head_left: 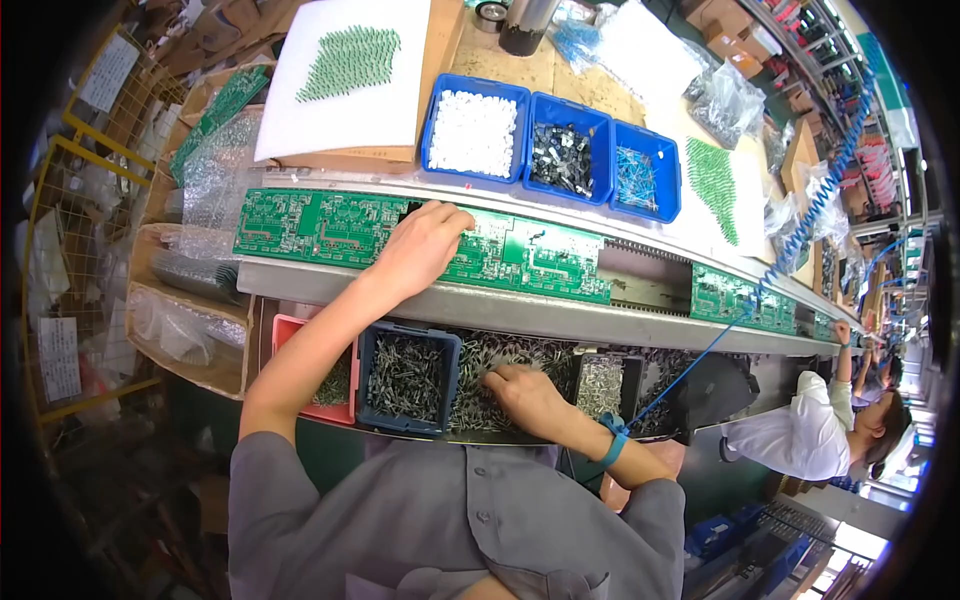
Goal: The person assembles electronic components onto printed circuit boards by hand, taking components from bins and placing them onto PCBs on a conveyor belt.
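My left hand point(425, 243) rests on a long green circuit board point(345, 228) in the conveyor rail, fingers curled down and closed at its upper edge. What they hold, if anything, is hidden. Nearer to me, my right hand point(530, 398) dips into a dark tray of small metal-legged parts point(490, 365). Its thumb and fingertips are pinched together among the parts, and I cannot make out a single piece in them. A blue wrist strap point(615, 437) circles my right wrist, with a coiled blue cord point(810, 215) running up to the right.
Beyond the rail stand blue bins of white parts point(473, 132), black parts point(563, 158) and blue-leaded components point(636, 180). A dark blue bin point(407, 378) and a red bin point(318, 372) sit near me. Another board point(735, 300) lies farther right, near a person in white point(805, 425).
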The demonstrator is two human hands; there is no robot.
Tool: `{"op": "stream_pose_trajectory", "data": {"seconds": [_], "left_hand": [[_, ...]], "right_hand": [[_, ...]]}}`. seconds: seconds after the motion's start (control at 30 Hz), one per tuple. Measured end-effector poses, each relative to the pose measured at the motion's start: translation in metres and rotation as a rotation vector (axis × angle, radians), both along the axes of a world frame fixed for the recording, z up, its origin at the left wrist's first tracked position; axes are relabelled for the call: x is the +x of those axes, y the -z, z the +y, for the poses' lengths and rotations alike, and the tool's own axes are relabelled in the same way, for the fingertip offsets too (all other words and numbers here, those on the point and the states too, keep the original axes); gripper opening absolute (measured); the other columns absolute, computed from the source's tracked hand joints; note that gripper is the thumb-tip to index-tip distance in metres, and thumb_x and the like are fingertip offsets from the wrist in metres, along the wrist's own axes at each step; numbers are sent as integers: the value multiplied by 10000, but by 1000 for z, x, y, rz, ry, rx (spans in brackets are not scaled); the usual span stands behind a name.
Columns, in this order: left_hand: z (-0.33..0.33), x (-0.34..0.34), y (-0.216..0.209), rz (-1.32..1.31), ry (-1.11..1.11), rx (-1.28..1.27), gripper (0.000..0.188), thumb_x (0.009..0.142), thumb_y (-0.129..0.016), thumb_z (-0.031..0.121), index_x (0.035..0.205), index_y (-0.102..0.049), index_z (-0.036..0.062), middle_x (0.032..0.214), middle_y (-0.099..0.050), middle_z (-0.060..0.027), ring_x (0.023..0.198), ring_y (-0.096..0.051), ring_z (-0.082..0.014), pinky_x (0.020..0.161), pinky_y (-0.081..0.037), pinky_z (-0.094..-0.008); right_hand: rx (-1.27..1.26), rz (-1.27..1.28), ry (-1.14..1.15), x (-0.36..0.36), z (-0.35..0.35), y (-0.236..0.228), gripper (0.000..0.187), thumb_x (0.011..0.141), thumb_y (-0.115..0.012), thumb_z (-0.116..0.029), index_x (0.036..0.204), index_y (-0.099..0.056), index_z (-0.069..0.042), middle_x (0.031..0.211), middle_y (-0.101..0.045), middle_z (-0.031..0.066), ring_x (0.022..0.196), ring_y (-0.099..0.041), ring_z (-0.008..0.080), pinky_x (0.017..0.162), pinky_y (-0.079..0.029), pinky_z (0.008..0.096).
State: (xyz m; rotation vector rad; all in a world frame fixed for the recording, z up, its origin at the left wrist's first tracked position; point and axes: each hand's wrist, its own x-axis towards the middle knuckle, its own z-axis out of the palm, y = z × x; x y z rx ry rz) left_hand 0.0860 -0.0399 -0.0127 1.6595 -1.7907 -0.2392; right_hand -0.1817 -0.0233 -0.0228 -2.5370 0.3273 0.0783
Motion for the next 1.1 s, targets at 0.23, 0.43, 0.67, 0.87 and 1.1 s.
{"op": "stream_pose_trajectory", "data": {"seconds": [0.23,0.43,0.67,0.87,1.1], "left_hand": [[-2,-2,0,-64,12,13,213,729,-627,-25,936,-599,19,910,-605,-124,902,-571,-315,787,-476,-402],[-8,0,-4,-168,60,52,200,733,-599,-9,930,-601,27,897,-607,-117,872,-570,-304,785,-466,-403],[-1,-14,-9,-244,8,16,183,734,-586,23,915,-608,38,851,-571,-101,869,-571,-304,758,-467,-399],[40,-64,-24,7,388,245,79,752,-557,65,825,-574,38,796,-594,-127,767,-629,-329,624,-509,-422],[79,-119,13,-399,465,242,149,679,-613,107,815,-605,47,798,-604,-86,707,-631,-225,560,-500,-329]], "right_hand": [[17,-27,13,-1,-6,-9,64,740,-571,-50,804,-570,-40,810,-559,109,789,-605,285,660,-510,374],[28,10,2,-2,-9,-14,86,739,-565,-42,823,-579,-39,813,-562,105,796,-602,278,662,-509,372],[19,-92,84,-8,-7,-7,160,735,-556,-21,891,-593,-33,801,-551,113,790,-597,290,674,-506,382],[235,-98,238,-11,-25,-33,214,720,-548,62,906,-596,-35,867,-584,156,813,-594,353,689,-502,411],[12,-233,431,6,-83,-61,284,814,-582,38,1086,-601,-38,817,-597,168,730,-590,348,649,-482,378]]}}
